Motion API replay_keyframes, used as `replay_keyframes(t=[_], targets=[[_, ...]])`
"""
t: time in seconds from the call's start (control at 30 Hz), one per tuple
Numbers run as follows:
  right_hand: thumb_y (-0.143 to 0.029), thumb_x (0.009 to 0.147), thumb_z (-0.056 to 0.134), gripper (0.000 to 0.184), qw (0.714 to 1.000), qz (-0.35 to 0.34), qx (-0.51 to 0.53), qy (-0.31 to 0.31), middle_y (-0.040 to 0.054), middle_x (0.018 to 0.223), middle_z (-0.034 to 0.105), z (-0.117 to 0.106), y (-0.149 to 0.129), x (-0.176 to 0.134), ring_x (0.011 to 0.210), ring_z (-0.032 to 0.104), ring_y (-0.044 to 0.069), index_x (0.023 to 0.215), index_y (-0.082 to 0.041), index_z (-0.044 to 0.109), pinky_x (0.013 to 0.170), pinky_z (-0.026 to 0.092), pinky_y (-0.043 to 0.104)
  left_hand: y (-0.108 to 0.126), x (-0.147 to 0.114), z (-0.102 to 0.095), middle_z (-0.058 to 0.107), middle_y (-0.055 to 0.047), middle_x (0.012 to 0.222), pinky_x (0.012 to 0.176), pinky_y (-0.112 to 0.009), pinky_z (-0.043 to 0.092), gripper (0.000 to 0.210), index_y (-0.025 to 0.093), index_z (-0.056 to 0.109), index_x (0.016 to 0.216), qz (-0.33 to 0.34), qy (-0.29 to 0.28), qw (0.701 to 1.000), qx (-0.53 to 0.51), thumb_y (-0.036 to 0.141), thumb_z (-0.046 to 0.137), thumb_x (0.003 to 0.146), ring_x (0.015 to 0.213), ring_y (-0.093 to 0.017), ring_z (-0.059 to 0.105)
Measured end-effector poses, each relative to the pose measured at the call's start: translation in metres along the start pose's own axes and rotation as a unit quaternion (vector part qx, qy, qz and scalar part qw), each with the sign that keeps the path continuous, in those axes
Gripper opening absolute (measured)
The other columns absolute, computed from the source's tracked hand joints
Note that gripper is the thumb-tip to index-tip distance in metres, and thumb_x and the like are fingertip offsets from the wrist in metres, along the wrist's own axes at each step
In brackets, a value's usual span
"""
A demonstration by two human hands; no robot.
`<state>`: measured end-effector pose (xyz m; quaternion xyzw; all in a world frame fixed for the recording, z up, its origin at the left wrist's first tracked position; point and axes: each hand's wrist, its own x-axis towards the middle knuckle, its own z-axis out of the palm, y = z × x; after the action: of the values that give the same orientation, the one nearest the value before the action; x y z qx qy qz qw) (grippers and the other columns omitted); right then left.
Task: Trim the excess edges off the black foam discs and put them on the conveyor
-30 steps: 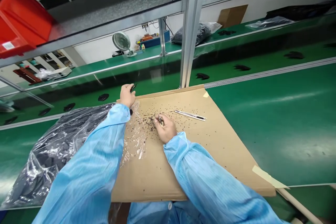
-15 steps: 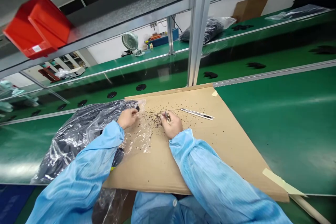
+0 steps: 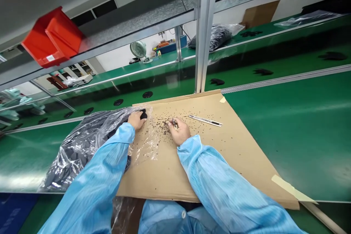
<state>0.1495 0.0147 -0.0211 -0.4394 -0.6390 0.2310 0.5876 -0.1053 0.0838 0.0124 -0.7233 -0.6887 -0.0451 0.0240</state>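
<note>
The black piece (image 3: 144,113) is at the bag's (image 3: 75,146) mouth, handy for my left hand (image 3: 136,120), half-curled against it, grip unclear. My right hand (image 3: 180,131) closes round a tool (image 3: 174,124) beside crumbs (image 3: 163,131) the card (image 3: 156,179) seems laid to catch.

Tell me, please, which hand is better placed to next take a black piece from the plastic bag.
Probably the left hand: it is at the plastic bag, touching a black piece. The right hand is farther away, over the cardboard, and holds a small metallic object.
</note>
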Motion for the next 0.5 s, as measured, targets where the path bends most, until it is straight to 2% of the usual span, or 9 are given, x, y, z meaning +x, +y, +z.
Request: replay_keyframes(t=[0.07,0.13,0.27,0.33,0.5], targets=[[-0.027,0.083,0.054,0.011,1.000,0.004,-0.001,-0.002,0.0050,0.084,0.064,0.000,0.000,0.000,0.078,0.059,0.019,0.086,-0.020,0.062,0.072,0.045,0.030,0.004,0.000,0.001,0.059,-0.014,0.122,0.105,-0.039,0.037,0.038,0.014,0.064,0.114,0.016,-0.004,1.000,0.005,0.034,0.053,0.084,0.118,-0.030,0.051],[-0.028,0.083,0.054,0.012,1.000,0.005,0.000,-0.002,0.0051,0.085,0.064,0.001,0.000,0.000,0.078,0.060,0.019,0.086,-0.020,0.062,0.072,0.046,0.030,0.007,-0.001,0.003,0.061,-0.015,0.117,0.101,-0.038,0.040,0.035,0.014,0.066,0.111,0.029,-0.007,1.000,0.009,0.032,0.049,0.086,0.113,-0.029,0.055],[-0.027,0.082,0.054,0.011,1.000,0.003,0.003,-0.002,0.0050,0.084,0.064,0.000,-0.001,0.001,0.077,0.060,0.019,0.085,-0.020,0.062,0.072,0.045,0.030,0.006,-0.002,0.008,0.048,-0.019,0.135,0.105,-0.039,0.037,0.053,0.009,0.052,0.130,-0.012,0.020,1.000,0.015,0.040,0.048,0.087,0.124,-0.031,0.045],[-0.027,0.082,0.054,0.011,1.000,0.000,0.000,-0.005,0.0049,0.083,0.064,-0.001,-0.001,0.001,0.077,0.059,0.019,0.084,-0.020,0.062,0.071,0.045,0.030,0.006,-0.002,0.011,0.045,-0.020,0.137,0.106,-0.040,0.036,0.055,0.006,0.051,0.131,-0.037,0.026,0.999,0.017,0.041,0.044,0.089,0.126,-0.031,0.044],[-0.027,0.082,0.053,0.012,1.000,0.007,0.001,-0.005,0.0055,0.084,0.064,-0.001,-0.003,0.002,0.079,0.060,0.019,0.085,-0.020,0.062,0.072,0.045,0.029,0.016,-0.005,0.008,0.061,-0.015,0.117,0.099,-0.035,0.040,0.038,0.014,0.062,0.114,-0.005,0.008,1.000,0.022,0.034,0.040,0.091,0.112,-0.026,0.055]])
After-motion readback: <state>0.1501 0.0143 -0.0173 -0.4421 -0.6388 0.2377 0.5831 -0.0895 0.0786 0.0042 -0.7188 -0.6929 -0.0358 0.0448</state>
